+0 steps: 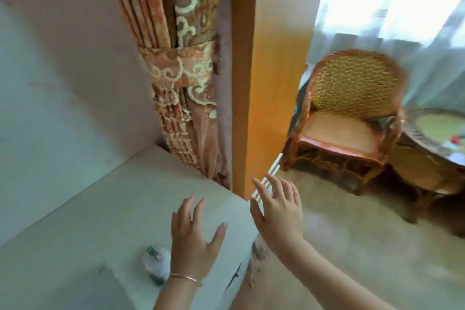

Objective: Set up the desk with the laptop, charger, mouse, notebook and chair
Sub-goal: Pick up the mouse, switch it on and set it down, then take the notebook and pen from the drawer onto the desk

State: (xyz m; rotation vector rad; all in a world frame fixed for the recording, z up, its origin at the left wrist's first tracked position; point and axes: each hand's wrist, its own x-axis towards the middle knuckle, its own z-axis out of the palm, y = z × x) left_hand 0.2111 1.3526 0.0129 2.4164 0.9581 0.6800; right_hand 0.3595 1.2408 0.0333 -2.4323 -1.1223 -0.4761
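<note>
No writing was legible. Both hands, left (193,241) and right (279,211), were spread open and empty above the desk (113,209); the mouse (156,263) lay just beside the left wrist, the wicker chair (347,118) well apart.

no legible text, label or number anywhere (whole view motion-blurred)

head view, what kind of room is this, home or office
Most likely a room in a home, perhaps a bedroom or hotel room. A tied-back patterned curtain, a wicker chair beside a small round table near a bright window, and a pale desk suggest it.
</note>
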